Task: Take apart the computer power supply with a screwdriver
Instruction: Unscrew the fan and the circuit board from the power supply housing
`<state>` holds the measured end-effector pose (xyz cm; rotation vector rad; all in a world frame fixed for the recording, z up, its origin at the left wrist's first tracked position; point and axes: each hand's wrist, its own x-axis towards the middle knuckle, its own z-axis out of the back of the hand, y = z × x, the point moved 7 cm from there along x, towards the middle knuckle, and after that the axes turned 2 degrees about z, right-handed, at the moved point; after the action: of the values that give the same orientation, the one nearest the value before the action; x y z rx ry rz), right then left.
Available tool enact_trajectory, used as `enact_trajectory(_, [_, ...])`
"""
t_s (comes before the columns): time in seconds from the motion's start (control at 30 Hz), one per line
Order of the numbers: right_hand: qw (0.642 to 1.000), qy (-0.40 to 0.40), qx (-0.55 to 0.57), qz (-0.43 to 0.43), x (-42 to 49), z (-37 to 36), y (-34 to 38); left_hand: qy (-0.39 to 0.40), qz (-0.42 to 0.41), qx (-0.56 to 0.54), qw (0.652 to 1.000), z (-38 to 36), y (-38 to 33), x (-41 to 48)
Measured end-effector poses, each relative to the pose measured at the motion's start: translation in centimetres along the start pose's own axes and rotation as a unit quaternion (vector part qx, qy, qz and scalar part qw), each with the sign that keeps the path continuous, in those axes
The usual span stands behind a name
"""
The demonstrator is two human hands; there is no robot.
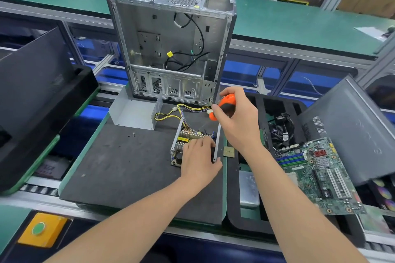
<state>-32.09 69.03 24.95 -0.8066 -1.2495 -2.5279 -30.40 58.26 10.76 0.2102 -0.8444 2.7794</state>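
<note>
On the mat (119,156), power supply (182,139) — likely fragile board, grip the stiff frame — under flat-fingered left hand (198,161), right hand (239,124) wrapping screwdriver (227,102).

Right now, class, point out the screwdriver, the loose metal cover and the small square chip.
screwdriver (228,100): head view, top of its orange handle.
metal cover (128,111): head view, its bare inner panel.
square chip (228,152): head view, its centre.
</note>
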Motion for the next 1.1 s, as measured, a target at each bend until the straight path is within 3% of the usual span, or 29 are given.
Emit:
enact_trajectory(0.33, [1.0, -0.006, 0.009, -0.011, 0.2, 0.2, -0.5, -0.008, -0.039, -0.051, 0.998, 0.4, 3.1, -2.7])
enact_trajectory(0.5, [1.0, -0.008, 0.01, -0.009, 0.5, -0.3, 0.1, 0.106, 0.014, -0.179, 0.978, 0.6, 5.7, -3.0])
enact_trajectory(0.6, [1.0, -0.015, 0.014, -0.01, 0.7, -0.4, 0.6, 0.051, 0.012, -0.236, 0.97, 3.4, 7.0, -1.7])
enact_trajectory(0.93, [0.996, -0.042, 0.077, -0.005, 1.6, -1.2, 2.5, 0.085, 0.151, -0.406, 0.897, 8.2, 11.8, 1.3])
enact_trajectory(1.1, [0.996, -0.042, 0.078, -0.007, 2.1, -1.8, 2.9, 0.145, 0.198, -0.502, 0.829, 8.5, 12.1, 1.4])
